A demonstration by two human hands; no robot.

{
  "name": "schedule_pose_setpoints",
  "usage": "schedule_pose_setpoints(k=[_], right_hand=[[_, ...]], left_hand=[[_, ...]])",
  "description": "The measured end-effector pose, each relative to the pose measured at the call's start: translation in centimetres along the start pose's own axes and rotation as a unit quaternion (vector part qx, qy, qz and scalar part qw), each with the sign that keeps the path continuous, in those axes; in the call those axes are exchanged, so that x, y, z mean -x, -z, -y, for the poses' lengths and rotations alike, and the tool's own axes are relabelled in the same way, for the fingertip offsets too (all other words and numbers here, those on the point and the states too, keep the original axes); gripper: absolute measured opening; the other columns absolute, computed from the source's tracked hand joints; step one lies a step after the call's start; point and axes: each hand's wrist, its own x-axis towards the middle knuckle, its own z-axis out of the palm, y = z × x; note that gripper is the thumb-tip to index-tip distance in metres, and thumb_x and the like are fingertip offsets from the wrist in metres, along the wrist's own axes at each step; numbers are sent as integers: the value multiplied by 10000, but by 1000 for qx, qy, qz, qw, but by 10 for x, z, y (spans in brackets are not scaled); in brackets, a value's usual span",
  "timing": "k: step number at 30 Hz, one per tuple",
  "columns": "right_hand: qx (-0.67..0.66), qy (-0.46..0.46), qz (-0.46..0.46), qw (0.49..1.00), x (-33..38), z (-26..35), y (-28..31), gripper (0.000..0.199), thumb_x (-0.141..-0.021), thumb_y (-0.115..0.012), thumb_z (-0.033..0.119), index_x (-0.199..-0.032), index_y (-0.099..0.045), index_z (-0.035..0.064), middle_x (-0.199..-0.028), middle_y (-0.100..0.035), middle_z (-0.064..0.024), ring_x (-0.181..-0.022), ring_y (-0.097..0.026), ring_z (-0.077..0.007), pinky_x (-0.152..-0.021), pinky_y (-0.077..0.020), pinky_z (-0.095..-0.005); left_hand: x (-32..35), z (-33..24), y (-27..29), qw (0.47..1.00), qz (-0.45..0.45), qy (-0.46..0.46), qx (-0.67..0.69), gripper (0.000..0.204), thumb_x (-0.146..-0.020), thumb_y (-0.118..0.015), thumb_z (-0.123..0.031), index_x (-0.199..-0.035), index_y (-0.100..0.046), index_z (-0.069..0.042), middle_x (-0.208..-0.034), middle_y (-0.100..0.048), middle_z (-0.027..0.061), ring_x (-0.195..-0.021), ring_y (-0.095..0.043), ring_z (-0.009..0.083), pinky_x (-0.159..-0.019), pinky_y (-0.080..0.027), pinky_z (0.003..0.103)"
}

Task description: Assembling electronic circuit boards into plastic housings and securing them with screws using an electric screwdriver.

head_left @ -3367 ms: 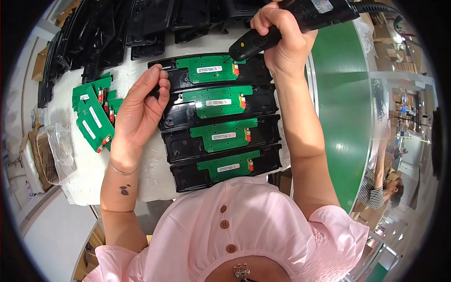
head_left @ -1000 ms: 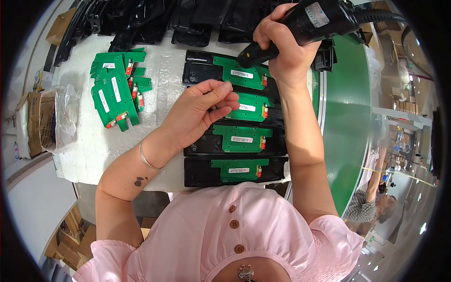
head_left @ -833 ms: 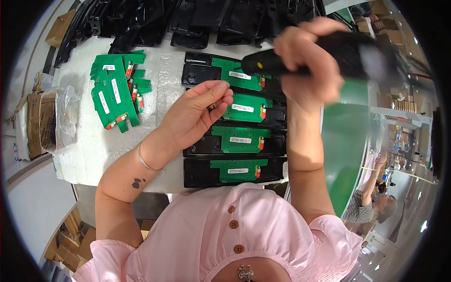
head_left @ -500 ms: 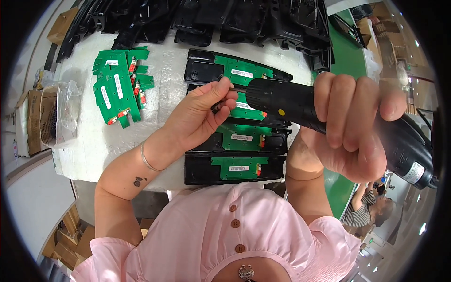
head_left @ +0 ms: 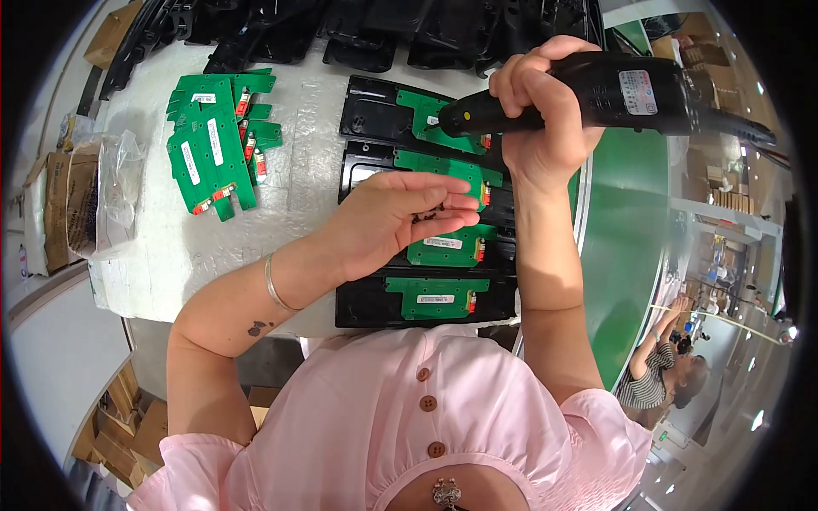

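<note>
Nearest the body, at 6 o'clock of the white table [head_left: 170,264], lies the first of 4 black housings [head_left: 426,300], each carrying a green circuit board [head_left: 436,295], stacked in a column running toward 12 o'clock. Over the second and third housings the left hand [head_left: 388,223] hovers palm-up, fingers loosely curled around a few tiny dark bits that look like screws, though they are too small to be sure. A moment ago the right hand [head_left: 545,115] swung low and close to the camera; now it is back up at 1 o'clock, clenched firmly around the black electric screwdriver [head_left: 596,92], whose tip points at the farthest board [head_left: 434,115]. That suggests fastening is about to resume at the top housing. The boards look flat and seated, each with a white label and a small red part at its right end. At 10 o'clock a loose pile of spare green boards [head_left: 217,140] rests, and beyond, at 12 o'clock, more empty black housings [head_left: 383,30].
</note>
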Motion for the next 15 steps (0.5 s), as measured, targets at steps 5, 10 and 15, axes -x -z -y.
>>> schedule_pose_setpoints(k=[5,10,15], right_hand=[[16,4,15,1000,-1,-7,3,229,-673,-436,-6,-900,-459,9,-578,-430,-54,-453,-364,-135,-483,-355,-303],[-14,1,73,997,-2,-12,5,213,-670,-432,-28,-880,-444,10,-570,-429,-59,-447,-362,-135,-474,-348,-290],[18,-11,77,997,-5,-11,-5,141,-685,-447,-46,-819,-435,-5,-550,-444,-74,-439,-389,-132,-445,-343,-269]], left_hand=[[2,-2,3,1000,15,-5,-23,222,-889,-458,-126,-1033,-525,28,-973,-585,139,-919,-589,220,-810,-493,263],[3,-4,3,998,3,15,-55,181,-861,-520,-122,-1000,-551,-11,-919,-601,86,-861,-597,155,-758,-498,236],[3,-4,1,1000,-5,7,-29,148,-845,-539,-90,-969,-557,-11,-910,-603,72,-847,-596,132,-759,-496,221]])
